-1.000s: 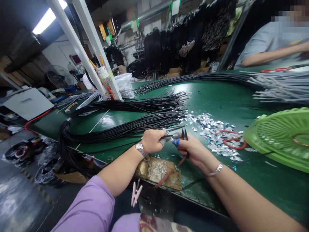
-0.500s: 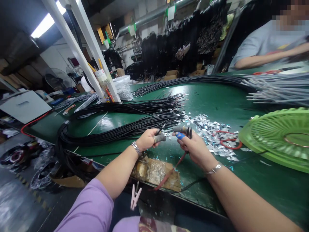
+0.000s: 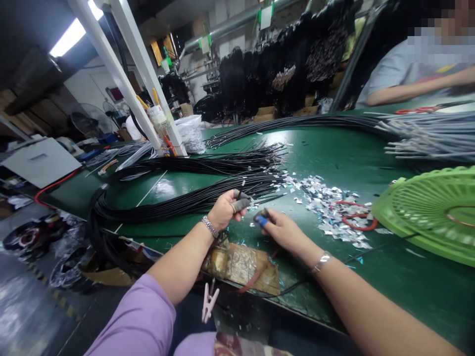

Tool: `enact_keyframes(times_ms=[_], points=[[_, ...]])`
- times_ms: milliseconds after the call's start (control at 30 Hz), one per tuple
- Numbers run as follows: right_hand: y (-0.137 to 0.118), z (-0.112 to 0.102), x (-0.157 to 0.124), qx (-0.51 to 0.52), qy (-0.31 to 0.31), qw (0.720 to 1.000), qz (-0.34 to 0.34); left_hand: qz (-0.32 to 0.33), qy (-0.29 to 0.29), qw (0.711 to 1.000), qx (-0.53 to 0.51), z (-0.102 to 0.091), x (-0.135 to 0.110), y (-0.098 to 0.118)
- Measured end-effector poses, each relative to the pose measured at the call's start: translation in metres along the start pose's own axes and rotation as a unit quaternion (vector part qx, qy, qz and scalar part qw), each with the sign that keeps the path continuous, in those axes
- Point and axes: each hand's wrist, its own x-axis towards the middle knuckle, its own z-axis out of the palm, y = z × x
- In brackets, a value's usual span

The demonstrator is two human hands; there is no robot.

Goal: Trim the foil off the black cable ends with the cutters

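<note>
My left hand (image 3: 230, 208), with grey covers on its fingers, is closed in a pinch on a thin black cable, whose end is mostly hidden by the fingers. Just right of it and apart, my right hand (image 3: 282, 230) has curled fingers, with blue tape (image 3: 261, 221) on one. A small dark tool sits in its grip, largely hidden by the fingers. Beyond my left hand lies a bundle of black cables (image 3: 178, 200), ends toward the right. Scraps of silvery foil (image 3: 334, 207) are heaped to the right of the cable ends.
Red-handled scissors (image 3: 358, 222) lie among the foil beside a green plastic basket (image 3: 393, 210). A taped cardboard piece (image 3: 241, 264) and a pink clothespin (image 3: 210, 301) are at the table's front edge. Grey cables (image 3: 426, 133) lie far right, near another person (image 3: 408, 74).
My right hand has turned and lowered slightly; the dark tool's two points, upright before, no longer show. My left hand stays nearly in place. The view has shifted slightly.
</note>
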Motion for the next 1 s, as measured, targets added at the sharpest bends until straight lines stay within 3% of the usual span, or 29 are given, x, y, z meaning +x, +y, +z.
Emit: enact_keyframes(times_ms=[200,333,533,633,733,867,1000], points=[[0.0,-0.008,-0.001,-0.042,0.067,0.996,-0.03,0.022,0.046,0.997,0.05,0.003,0.005,-0.005],[-0.007,-0.011,0.0,-0.086,0.111,0.986,-0.085,0.066,0.036,0.984,0.16,0.003,0.006,-0.009],[-0.007,-0.011,0.001,-0.019,0.118,0.992,-0.028,0.157,0.018,0.898,0.411,0.005,-0.001,-0.005],[-0.002,-0.01,0.001,0.027,0.104,0.994,0.011,0.169,0.023,0.878,0.448,0.008,-0.003,-0.002],[0.004,-0.011,0.002,-0.029,0.114,0.992,-0.039,0.122,0.028,0.912,0.391,0.01,-0.003,-0.001],[0.008,-0.012,0.001,-0.187,0.102,0.971,-0.111,-0.031,0.04,0.986,0.16,0.008,0.0,0.002],[0.009,-0.009,0.0,-0.288,0.106,0.936,-0.172,-0.115,0.033,0.993,-0.013,0.004,0.002,0.007]])
